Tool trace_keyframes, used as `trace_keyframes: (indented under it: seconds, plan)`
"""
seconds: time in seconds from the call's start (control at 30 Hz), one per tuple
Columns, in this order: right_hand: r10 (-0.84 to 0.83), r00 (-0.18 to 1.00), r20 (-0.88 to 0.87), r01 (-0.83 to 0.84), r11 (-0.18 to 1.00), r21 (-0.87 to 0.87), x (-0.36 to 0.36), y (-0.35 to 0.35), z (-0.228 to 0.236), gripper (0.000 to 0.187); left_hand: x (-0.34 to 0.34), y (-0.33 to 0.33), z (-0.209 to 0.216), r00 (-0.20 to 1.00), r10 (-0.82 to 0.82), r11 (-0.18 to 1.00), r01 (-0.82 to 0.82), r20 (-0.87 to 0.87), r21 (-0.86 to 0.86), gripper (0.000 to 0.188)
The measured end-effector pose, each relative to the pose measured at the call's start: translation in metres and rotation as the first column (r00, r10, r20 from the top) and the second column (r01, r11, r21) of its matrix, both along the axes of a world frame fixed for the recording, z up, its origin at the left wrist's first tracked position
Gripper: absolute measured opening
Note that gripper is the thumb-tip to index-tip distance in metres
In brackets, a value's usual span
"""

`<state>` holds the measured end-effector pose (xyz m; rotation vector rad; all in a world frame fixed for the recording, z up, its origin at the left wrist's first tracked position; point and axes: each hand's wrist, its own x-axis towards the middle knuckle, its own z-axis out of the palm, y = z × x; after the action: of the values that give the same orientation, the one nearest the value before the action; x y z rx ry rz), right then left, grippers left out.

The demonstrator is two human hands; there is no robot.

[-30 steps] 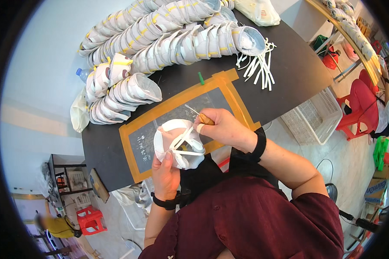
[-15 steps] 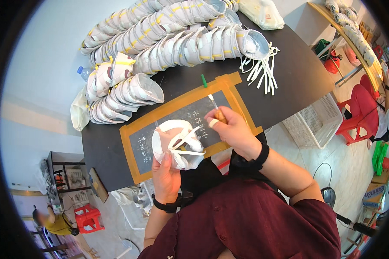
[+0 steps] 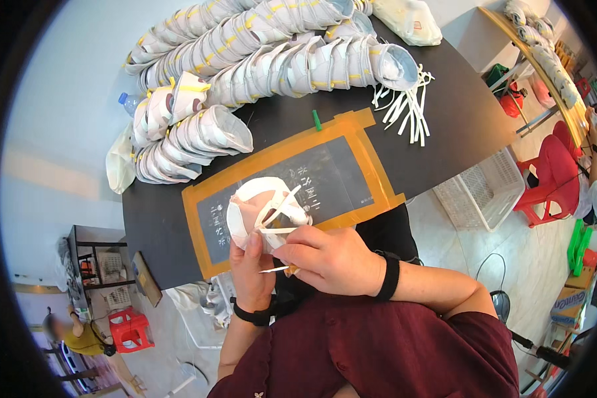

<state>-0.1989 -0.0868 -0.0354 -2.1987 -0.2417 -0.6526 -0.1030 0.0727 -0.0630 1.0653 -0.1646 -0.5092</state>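
Observation:
A white and pale pink shoe upper [image 3: 247, 207] with loose white laces [image 3: 278, 230] is held up over the near edge of the table. My left hand [image 3: 249, 277] grips its lower side, thumb on the outer face. My right hand [image 3: 338, 260] has come up against the upper's lower right side, fingertips closed near the lace. Curled in that hand is a slim tool with an orange-brown handle [image 3: 290, 270]; a thin white end sticks out toward my left hand. My fingers hide most of the tool.
A dark table [image 3: 454, 119] carries a taped panel [image 3: 371, 162], a green stick [image 3: 317, 120], cut white laces [image 3: 410, 109] and long rows of nested shoe uppers [image 3: 298, 73]. A white crate [image 3: 474, 192] and red chair [image 3: 547, 172] stand right. Another person [image 3: 79, 335] is far left.
My right hand has moved down and left with the tool, from over the panel to the shoe upper. The tool's white end has swung to point left. My left hand stays nearly in place.

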Motion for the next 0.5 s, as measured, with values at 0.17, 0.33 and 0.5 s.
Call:
trace_keyframes:
  seconds: [0.17, 0.33, 0.5]
  plan:
    - [0.062, 0.998, 0.015, -0.062, 0.998, -0.025, -0.008, -0.002, 0.009, 0.029, 0.003, 0.004, 0.001, 0.999, 0.012, 0.999, -0.014, -0.045, -0.045, 0.05]
    - [0.056, 0.998, -0.017, -0.056, 0.998, 0.018, -0.009, 0.002, 0.005, 0.026, 0.001, 0.005, 0.003, 0.998, 0.016, 0.999, -0.019, -0.062, -0.049, 0.049]
    - [0.079, 0.997, -0.005, -0.079, 0.997, 0.021, -0.009, 0.004, 0.004, 0.03, -0.001, 0.008, 0.004, 0.991, -0.005, 0.994, -0.009, -0.13, -0.108, 0.044]
